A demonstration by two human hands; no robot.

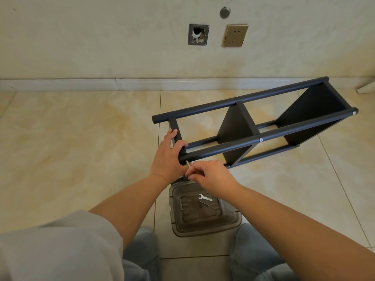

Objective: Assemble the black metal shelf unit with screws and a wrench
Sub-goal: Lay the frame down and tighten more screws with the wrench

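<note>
shelf (253, 126) pole end hidden by left hand (168, 157), screw (188, 164) half-covered.

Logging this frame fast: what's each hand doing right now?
Left hand: grips the near end of the black shelf frame, fingers curled over its bar.
Right hand: pinches a silver screw at the tube end.

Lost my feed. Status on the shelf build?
Left hand grips shelf frame end. Right hand pinches hex key at tube end. Wrench idle in tray. Nothing blocking.

Wrench (205, 198) in tray (233, 222) (before shelf (235, 129))
</note>
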